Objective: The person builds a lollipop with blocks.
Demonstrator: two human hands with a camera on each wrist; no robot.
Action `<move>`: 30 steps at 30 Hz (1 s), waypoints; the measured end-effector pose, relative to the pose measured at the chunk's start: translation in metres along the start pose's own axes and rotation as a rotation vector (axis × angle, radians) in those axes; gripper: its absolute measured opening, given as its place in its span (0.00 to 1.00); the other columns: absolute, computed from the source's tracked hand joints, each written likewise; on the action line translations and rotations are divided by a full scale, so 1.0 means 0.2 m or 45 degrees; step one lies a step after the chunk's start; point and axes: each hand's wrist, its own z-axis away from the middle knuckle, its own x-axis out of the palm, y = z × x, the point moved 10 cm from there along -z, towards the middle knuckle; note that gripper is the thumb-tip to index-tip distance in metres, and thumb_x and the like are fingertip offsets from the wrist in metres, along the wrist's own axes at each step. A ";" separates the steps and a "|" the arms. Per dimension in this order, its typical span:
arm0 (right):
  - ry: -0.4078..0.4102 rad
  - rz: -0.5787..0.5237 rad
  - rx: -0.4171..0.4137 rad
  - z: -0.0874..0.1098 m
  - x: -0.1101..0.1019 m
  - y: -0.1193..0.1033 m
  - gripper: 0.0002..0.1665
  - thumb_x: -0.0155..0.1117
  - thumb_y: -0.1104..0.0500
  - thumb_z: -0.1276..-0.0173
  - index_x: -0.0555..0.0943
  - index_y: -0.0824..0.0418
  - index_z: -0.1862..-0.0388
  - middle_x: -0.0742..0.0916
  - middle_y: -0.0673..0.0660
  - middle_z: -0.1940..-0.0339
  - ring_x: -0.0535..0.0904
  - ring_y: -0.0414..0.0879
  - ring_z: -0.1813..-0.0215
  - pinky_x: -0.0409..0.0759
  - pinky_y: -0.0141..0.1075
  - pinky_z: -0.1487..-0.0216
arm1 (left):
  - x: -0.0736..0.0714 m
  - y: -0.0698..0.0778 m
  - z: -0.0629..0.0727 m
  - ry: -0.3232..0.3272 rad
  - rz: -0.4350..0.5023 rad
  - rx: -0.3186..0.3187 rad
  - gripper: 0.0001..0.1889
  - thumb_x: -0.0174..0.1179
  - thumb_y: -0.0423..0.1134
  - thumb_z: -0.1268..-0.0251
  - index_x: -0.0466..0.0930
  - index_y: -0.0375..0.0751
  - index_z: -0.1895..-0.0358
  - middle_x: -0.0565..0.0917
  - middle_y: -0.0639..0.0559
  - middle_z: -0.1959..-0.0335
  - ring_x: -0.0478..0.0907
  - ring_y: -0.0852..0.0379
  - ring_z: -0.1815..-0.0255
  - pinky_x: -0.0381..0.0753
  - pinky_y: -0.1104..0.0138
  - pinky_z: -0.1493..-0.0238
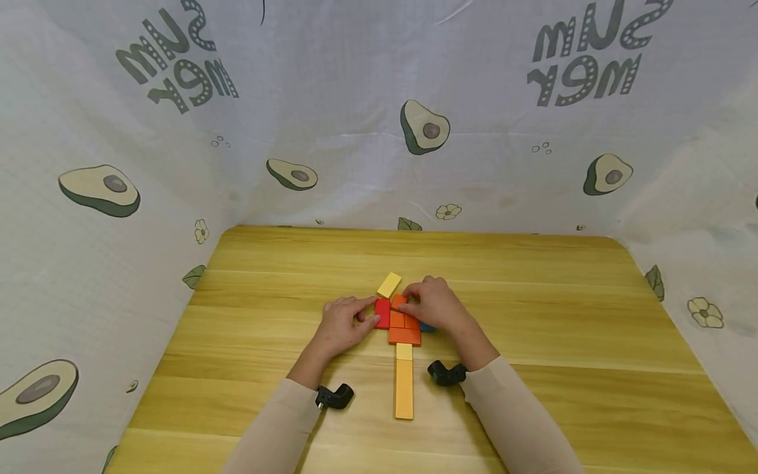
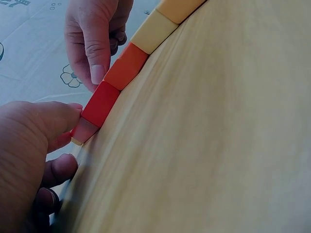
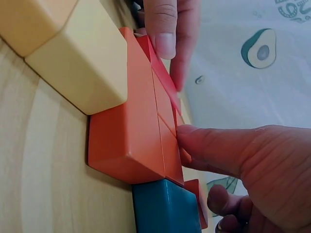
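Observation:
My left hand [image 1: 343,324] pinches a red block [image 1: 382,314] between thumb and index finger, at the left side of a flat group of orange blocks [image 1: 404,336]. My right hand [image 1: 437,304] has thumb and index finger on a small orange block [image 1: 399,302] at the group's far end. In the right wrist view, a blue block [image 3: 167,208] touches the group's right side, partly hidden from the head by my right hand. Below the group, a pale yellow block [image 1: 404,351] and a long light-orange block [image 1: 404,390] lie in line.
A yellow block [image 1: 389,285] lies tilted just beyond the red one. Another red block [image 3: 197,196] shows behind the blue one. All lie on a wooden table [image 1: 284,276], with a printed avocado cloth [image 1: 355,99] hanging around its back and sides.

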 end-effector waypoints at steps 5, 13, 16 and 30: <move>-0.014 0.001 -0.043 0.01 0.00 -0.02 0.16 0.71 0.49 0.32 0.89 0.55 0.49 0.83 0.56 0.62 0.71 0.51 0.58 0.68 0.38 0.61 | 0.00 0.00 0.00 0.003 -0.012 -0.003 0.23 0.66 0.51 0.31 0.83 0.51 0.35 0.76 0.62 0.73 0.71 0.61 0.66 0.57 0.63 0.58; -0.042 -0.009 -0.039 0.01 0.02 -0.02 0.16 0.70 0.50 0.30 0.88 0.54 0.47 0.80 0.56 0.61 0.68 0.51 0.57 0.67 0.38 0.62 | 0.00 0.00 0.00 0.017 -0.016 0.008 0.23 0.66 0.51 0.31 0.82 0.51 0.35 0.76 0.62 0.74 0.73 0.60 0.65 0.57 0.63 0.59; -0.041 -0.011 -0.041 0.01 0.02 -0.03 0.16 0.70 0.50 0.30 0.88 0.54 0.47 0.80 0.56 0.62 0.67 0.51 0.58 0.66 0.38 0.62 | 0.00 0.00 0.00 0.017 -0.018 0.014 0.23 0.66 0.50 0.31 0.82 0.51 0.35 0.75 0.62 0.74 0.72 0.60 0.65 0.57 0.63 0.59; 0.018 -0.144 -0.031 0.00 -0.02 0.02 0.17 0.66 0.51 0.26 0.87 0.56 0.45 0.80 0.56 0.62 0.71 0.50 0.59 0.71 0.38 0.60 | 0.00 0.00 0.00 0.008 -0.024 0.030 0.24 0.64 0.51 0.30 0.82 0.51 0.34 0.75 0.62 0.74 0.72 0.60 0.65 0.57 0.63 0.58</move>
